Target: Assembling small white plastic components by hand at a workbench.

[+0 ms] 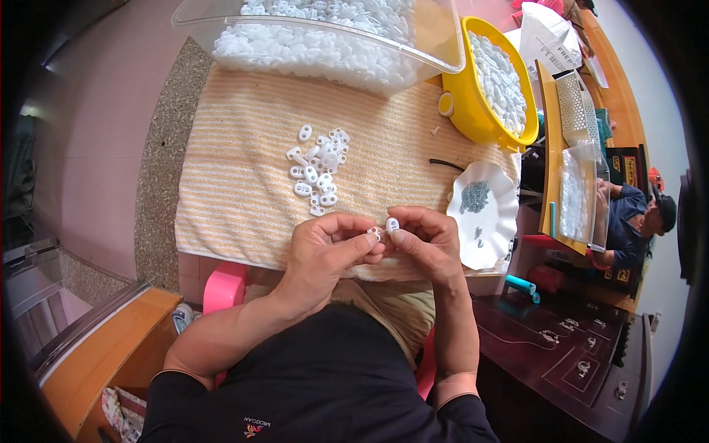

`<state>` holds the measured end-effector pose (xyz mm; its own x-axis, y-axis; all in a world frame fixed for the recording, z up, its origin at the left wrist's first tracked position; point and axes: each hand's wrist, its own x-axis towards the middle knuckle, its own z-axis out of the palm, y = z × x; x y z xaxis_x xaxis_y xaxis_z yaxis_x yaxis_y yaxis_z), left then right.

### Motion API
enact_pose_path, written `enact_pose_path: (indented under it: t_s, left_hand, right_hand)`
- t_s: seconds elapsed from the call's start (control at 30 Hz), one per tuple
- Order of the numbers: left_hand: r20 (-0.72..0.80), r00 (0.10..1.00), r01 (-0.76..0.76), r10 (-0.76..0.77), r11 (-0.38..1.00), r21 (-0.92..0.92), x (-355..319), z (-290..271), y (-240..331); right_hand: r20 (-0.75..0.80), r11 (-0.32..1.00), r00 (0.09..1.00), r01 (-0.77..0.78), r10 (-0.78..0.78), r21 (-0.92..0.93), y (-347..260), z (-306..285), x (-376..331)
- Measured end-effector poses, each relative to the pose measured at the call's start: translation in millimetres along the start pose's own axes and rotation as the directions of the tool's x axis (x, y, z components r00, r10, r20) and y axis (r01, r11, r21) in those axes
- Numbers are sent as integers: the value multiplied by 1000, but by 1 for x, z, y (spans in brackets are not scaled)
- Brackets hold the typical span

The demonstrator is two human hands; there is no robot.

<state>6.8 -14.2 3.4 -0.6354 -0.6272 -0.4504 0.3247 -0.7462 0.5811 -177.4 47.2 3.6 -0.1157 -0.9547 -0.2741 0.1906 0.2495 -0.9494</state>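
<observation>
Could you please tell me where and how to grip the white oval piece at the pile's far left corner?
I'd pinch the white oval piece by its long outer edges, coming from the far left: it lies slightly apart, with bare towel on that side.

Before you a towel (236,192) is spread, your left hand (325,251) and right hand (430,244) over its near part. Beyond them, slightly left, plastic pieces (323,166) lie in a loose pile. A bin (437,48) of more pieces stands behind that, with a filled basin (467,107) to its right. Right of your right hand sits a plate (484,255) holding small parts (475,197); a thin rod (444,162) lies between plate and basin.
</observation>
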Motion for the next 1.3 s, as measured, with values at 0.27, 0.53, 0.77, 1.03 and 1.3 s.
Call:
enact_pose_path:
  t_s: [0.27,0.53,0.77,1.03,1.3]
  left_hand:
    - [6,1000,-5,5,1000,-5,0,0,0]
    - [22,1000,-1,1,1000,19,0,-3,-3]
    - [11,1000,1,-1,1000,17,1,-3,-5]
    - [8,1000,2,-2,1000,21,0,-2,-4]
    - [4,1000,-1,1,1000,13,1,-1,-5]
  right_hand:
    - [21,1000,1000,-9,9,23,-1,1,-1]
    - [26,999,1000,-12,11,31,0,0,-2]
    - [32,1000,999,-3,3,14,5,-5,-3]
    - [35,1000,999,5,-4,-18,5,-6,-3]
    - [48,1000,999,9,-9,-1,6,-7,-3]
